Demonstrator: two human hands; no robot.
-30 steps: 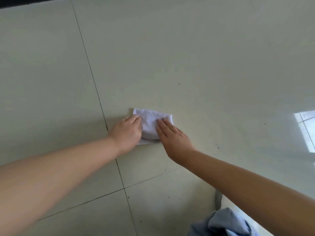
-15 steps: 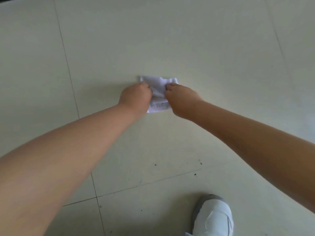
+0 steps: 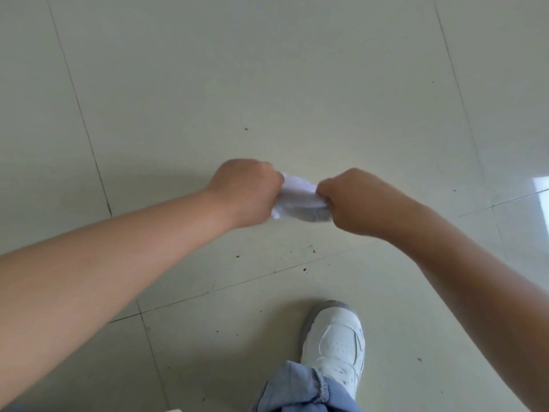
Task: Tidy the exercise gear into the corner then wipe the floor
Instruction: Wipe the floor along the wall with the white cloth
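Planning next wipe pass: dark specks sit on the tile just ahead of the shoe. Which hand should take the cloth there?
Right, probably. Both hands, left hand and right hand, grip the white cloth, but the specks lie below the right hand, near the white shoe. The left would have to cross over.

Cloth (image 3: 300,197) ends hidden inside both fists; shoe (image 3: 335,346) heel under trouser cuff (image 3: 300,388).

1. Both forearms (image 3: 124,263) showing bare to frame edge; no sleeves, no watch or rings visible.
2. Person wearing white sneaker (image 3: 338,346), grey toe/sole trim, perforated side panel.
3. Blue-grey trouser cuff (image 3: 297,388) bunching over shoe top.
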